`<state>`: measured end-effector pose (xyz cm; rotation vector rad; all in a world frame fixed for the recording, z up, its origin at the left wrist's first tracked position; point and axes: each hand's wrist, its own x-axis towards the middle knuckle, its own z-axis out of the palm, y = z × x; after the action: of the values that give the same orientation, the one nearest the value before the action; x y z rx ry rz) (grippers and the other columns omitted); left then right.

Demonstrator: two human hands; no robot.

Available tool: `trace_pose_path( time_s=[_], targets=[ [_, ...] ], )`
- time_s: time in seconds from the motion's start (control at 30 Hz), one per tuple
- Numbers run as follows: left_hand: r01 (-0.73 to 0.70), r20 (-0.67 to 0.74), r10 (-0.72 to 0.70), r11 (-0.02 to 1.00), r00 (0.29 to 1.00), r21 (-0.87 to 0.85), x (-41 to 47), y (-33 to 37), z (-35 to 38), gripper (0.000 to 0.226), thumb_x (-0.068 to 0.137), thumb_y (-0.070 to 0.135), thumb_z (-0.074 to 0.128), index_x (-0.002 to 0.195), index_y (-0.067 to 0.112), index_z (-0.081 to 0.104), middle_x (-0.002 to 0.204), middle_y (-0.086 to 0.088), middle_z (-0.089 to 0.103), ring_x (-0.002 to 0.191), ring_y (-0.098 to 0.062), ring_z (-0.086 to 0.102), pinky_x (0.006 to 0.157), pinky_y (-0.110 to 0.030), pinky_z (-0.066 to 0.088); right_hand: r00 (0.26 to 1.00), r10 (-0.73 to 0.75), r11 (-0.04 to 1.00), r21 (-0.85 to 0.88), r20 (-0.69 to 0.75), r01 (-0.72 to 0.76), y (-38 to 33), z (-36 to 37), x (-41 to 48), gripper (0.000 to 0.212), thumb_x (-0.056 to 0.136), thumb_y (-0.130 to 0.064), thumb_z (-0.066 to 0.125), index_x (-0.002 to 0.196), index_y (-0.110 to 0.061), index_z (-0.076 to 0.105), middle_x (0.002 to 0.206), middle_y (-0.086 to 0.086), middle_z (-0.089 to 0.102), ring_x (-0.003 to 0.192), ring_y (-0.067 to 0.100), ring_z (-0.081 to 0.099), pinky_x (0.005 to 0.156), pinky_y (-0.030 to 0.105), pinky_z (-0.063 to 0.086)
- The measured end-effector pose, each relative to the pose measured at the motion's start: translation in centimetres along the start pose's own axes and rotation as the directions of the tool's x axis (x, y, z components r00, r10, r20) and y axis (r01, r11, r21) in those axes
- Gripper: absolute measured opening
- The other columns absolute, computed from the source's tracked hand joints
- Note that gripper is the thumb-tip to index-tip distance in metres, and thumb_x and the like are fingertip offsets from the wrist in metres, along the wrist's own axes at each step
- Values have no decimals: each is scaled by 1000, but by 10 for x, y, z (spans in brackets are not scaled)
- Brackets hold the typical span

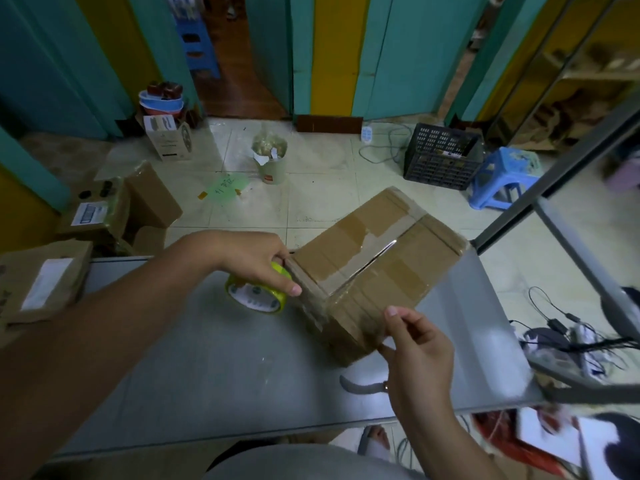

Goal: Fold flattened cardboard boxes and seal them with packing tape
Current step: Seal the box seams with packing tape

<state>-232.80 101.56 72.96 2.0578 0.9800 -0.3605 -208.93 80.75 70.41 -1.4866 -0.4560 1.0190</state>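
Observation:
A folded cardboard box (pixel 377 258) lies on the grey metal table (pixel 214 368), its top seam covered by clear tape. My left hand (pixel 252 258) grips a tape roll with a yellow-green core (pixel 256 296) against the box's near-left side. A clear strip of tape runs from the roll along the box's front face. My right hand (pixel 415 344) pinches that strip at the box's near corner, thumb and fingers closed on it.
Scissors (pixel 360 386) lie on the table just behind my right hand. Several sealed boxes (pixel 45 282) stand at the left. On the tiled floor are a bin (pixel 272 157), a black crate (pixel 440 155) and a blue stool (pixel 502 178). Metal shelf posts (pixel 568 244) rise at the right.

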Motion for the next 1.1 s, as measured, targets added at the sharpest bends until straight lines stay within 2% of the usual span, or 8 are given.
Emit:
trace_pose_path(
  time_s=[0.1, 0.23, 0.43, 0.7, 0.8, 0.9, 1.03, 1.1],
  targets=[
    [61, -65, -61, 998, 996, -11, -10, 2, 18, 72, 75, 84, 72, 83, 12, 73, 64, 4, 59, 58, -13, 56, 56, -34, 43, 990, -127, 976, -172, 55, 134, -4, -8, 16, 9, 94, -16, 74, 89, -9, 78, 79, 6, 75, 75, 18, 70, 73, 36, 57],
    [105, -125, -121, 987, 985, -124, -22, 9, 45, 84, 71, 90, 64, 70, 5, 64, 58, 0, 46, 54, -14, 46, 56, -31, 33, 965, -142, 954, -230, 219, 192, -13, -15, 53, 8, 93, -14, 74, 90, -7, 78, 81, 12, 75, 76, 25, 71, 73, 39, 57],
    [137, -158, -189, 947, 969, -292, -25, 38, 77, 66, 90, 62, 74, 49, 21, 42, 43, 4, 38, 41, -11, 41, 50, -26, 32, 895, -98, 922, -300, 434, 246, -45, -13, 99, 7, 92, -7, 74, 87, -3, 76, 74, 11, 75, 67, 18, 70, 65, 26, 56],
    [163, -236, -265, 911, 935, -379, -34, 53, 84, 64, 93, 65, 67, 61, 12, 54, 49, -6, 48, 45, -13, 53, 55, -25, 41, 868, -54, 898, -356, 494, 259, -44, -31, 109, 12, 92, -12, 74, 92, 0, 77, 85, 22, 74, 85, 47, 70, 85, 56, 58],
    [188, -267, -291, 916, 919, -353, -44, 54, 88, 72, 92, 73, 61, 74, 3, 68, 61, -16, 68, 52, -19, 66, 54, -23, 48, 867, -86, 882, -367, 490, 295, -43, -35, 103, 11, 91, -15, 76, 90, -4, 78, 83, 18, 75, 85, 43, 71, 89, 57, 58],
    [202, -363, -320, 923, 875, -327, -52, 48, 91, 66, 88, 76, 62, 87, 11, 76, 79, -6, 75, 70, -16, 71, 69, -31, 57, 856, -122, 848, -396, 502, 353, -43, -34, 97, 8, 91, -17, 77, 89, -9, 79, 82, 11, 77, 83, 33, 74, 87, 52, 60],
    [-7, -423, -164, 927, 891, -374, -61, 39, 91, 57, 90, 65, 70, 56, 20, 58, 54, 3, 39, 51, -10, 41, 55, -32, 33, 842, -215, 787, -423, 494, 449, -44, -35, 92, 5, 90, -19, 78, 90, -14, 79, 81, 5, 77, 80, 23, 74, 80, 40, 63],
    [-171, -434, -62, 862, 899, -478, -64, 39, 94, 49, 88, 58, 70, 57, 21, 62, 53, 7, 48, 51, -7, 45, 53, -26, 35, 852, -252, 787, -415, 459, 457, -46, -37, 92, 1, 89, -17, 79, 89, -16, 79, 81, 4, 77, 79, 22, 74, 77, 35, 62]
  ],
)
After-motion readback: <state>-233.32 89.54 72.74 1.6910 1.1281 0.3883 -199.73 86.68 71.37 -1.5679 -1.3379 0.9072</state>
